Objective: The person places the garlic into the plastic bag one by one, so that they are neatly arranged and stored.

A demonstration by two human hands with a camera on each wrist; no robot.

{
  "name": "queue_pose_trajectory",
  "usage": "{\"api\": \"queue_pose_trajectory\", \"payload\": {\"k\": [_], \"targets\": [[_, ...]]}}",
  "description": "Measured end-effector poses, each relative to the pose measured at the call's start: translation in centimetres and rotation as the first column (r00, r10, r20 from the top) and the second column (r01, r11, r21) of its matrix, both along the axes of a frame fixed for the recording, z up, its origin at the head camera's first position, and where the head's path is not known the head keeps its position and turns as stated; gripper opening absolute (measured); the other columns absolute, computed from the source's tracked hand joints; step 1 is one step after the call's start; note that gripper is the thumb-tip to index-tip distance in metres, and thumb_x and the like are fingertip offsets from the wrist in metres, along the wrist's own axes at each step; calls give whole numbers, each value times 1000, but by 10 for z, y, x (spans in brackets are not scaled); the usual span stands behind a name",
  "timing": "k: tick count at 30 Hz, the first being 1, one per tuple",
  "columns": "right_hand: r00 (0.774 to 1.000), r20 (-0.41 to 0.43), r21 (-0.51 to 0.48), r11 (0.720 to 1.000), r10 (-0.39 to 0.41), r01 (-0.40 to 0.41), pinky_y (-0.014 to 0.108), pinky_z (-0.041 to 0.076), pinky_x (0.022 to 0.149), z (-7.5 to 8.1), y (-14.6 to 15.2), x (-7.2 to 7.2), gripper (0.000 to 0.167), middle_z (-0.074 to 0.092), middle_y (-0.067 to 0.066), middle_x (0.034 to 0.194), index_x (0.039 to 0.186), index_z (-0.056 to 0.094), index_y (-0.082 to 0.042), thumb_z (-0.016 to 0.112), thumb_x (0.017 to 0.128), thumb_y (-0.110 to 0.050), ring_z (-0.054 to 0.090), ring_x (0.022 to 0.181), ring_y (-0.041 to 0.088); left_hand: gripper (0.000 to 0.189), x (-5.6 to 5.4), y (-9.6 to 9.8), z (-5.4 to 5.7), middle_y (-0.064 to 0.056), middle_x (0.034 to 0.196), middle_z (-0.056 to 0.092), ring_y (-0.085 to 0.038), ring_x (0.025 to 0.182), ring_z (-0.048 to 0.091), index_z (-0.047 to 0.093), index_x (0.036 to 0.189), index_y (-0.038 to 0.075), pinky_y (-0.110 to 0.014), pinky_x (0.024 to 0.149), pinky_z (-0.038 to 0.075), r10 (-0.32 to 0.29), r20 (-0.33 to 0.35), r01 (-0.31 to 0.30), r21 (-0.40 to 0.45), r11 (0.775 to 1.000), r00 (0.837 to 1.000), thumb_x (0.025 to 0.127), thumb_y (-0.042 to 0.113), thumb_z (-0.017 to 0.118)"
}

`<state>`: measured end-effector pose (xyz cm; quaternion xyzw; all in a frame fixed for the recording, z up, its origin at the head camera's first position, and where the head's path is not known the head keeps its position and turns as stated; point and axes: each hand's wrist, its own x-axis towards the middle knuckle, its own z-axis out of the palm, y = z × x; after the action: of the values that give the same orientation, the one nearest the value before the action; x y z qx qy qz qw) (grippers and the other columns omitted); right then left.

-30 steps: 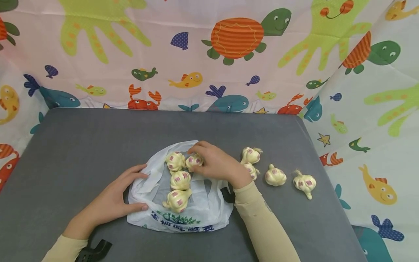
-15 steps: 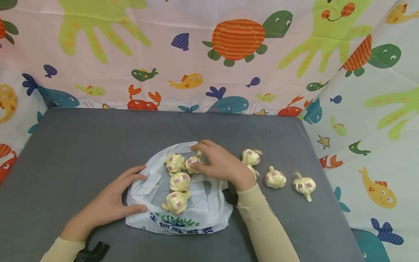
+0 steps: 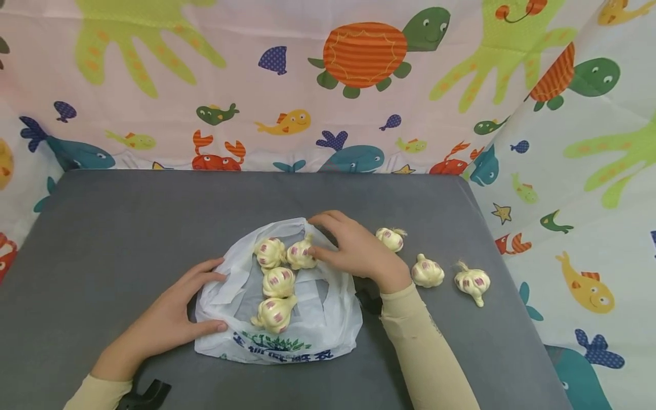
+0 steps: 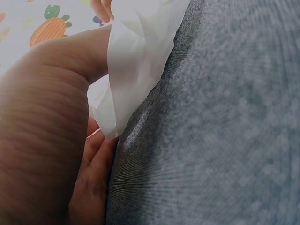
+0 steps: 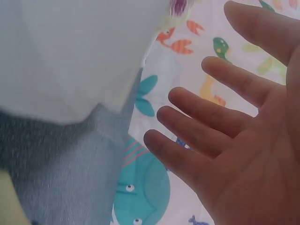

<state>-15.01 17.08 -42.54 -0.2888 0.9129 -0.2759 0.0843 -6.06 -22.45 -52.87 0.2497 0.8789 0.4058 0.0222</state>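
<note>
A white plastic bag [image 3: 338,319] lies on the table with its mouth open, blue and green print at its front. Several garlic bulbs sit in it: a back-left bulb [image 3: 270,253], a back-right bulb [image 3: 300,254], a middle bulb [image 3: 279,282] and a front bulb [image 3: 274,314]. At the bag's left side my left hand [image 3: 176,316] rests, thumb and fingers spread along the plastic. Over the right rim is my right hand [image 3: 359,247], its thumb tip close to the back-right bulb. The right wrist view has that hand [image 5: 229,136] with fingers spread, holding nothing.
Right of the bag lie more garlic bulbs: one [image 3: 390,239] partly behind the right hand, another [image 3: 427,270], and one [image 3: 472,282] farthest right. The grey table [image 3: 154,222] ends at a cloth [image 3: 169,125] printed with sea animals.
My right hand has let go of the back-right garlic bulb and drawn back to the right, now covering part of the bulbs outside. The left hand stays at the bag.
</note>
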Motion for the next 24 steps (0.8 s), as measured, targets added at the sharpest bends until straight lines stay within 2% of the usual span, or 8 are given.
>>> {"api": "queue_pose_trajectory", "payload": {"k": [11,18,24], "targets": [[998,-25,-9,998,-55,55,53,45,117,-3,23,3,55,55,10,155,152,60,-11,73,106,-38,54,143,30,78,-1,4,0,3,172,39,-25,151,43,61,146,28,-6,111,22,-3,22,3,-9,1000,1000,81,46,99],[994,-39,-29,995,-100,99,53,45,117,-8,33,7,52,56,10,154,149,63,-11,74,105,-36,54,143,30,78,-1,2,2,-2,171,41,-25,150,43,60,146,26,-7,112,22,-20,-12,21,3,1000,1000,81,40,100],[987,-40,-42,988,-153,152,54,45,117,-9,46,7,51,57,10,153,148,63,-9,74,105,-35,54,143,31,80,-1,3,2,2,172,40,-24,152,42,61,146,28,-6,112,21,-2,13,2,-10,1000,1000,79,41,101]]}}
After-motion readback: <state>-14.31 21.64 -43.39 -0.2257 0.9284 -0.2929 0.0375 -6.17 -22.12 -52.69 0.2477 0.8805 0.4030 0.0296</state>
